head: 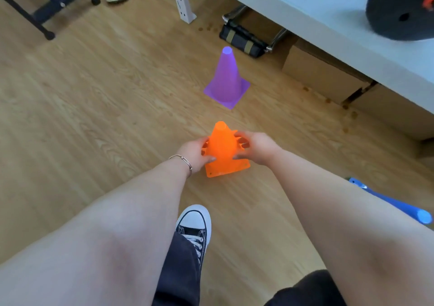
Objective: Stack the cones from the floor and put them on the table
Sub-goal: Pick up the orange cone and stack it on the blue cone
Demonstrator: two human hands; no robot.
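Left hand: pressed on the left side of the orange plastic cone, thumb on the near face, fingers curled round the far side; a thin metal bracelet circles its wrist.
Right hand: clasped on the cone's right side, fingers spread on the wall, thumb low on the near face.
Orange cone: upright between both hands, square base toward the wooden floor; whether the base touches the floor cannot be told.
Purple plastic cone: upright on the floor, beyond the hands and well apart from them.
Blue plastic cone: lying on its side on the floor, right of the right forearm, partly hidden.
White surface: beyond and right of the hands, carrying a black helmet.
Black-and-white sneaker: on the floor nearer than the hands, between the forearms.
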